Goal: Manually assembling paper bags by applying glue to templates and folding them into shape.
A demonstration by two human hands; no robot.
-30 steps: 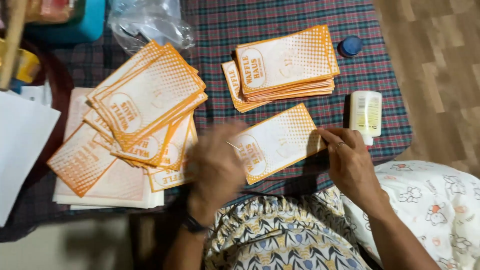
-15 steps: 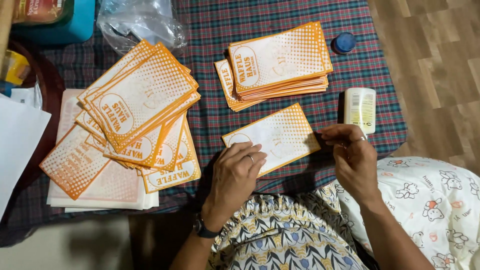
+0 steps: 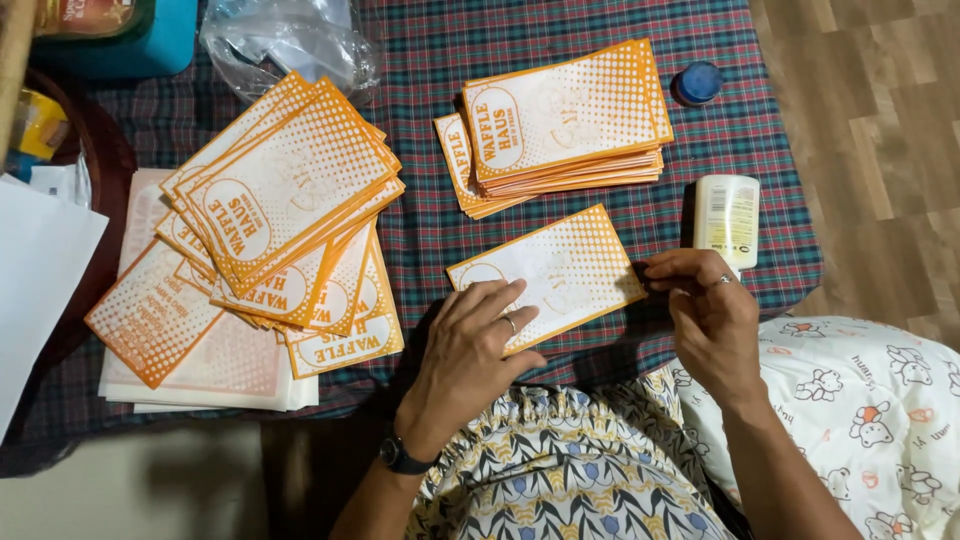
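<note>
Since a moment ago the left hand [image 3: 470,345] has settled flat, fingers spread, on the orange paper bag [image 3: 560,265] near the worktop's [image 3: 600,30] front edge; the right hand [image 3: 710,310] pinches its right end.

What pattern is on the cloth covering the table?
The tablecloth is plaid: dark green, red and blue checks, seen in the head view.

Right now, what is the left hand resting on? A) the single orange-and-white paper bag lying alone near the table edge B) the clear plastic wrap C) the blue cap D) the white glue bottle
A: the left hand lies flat, fingers spread, on the single orange-and-white paper bag, while the right hand pinches that bag's right end; the white glue bottle stands untouched just beyond it.
</note>
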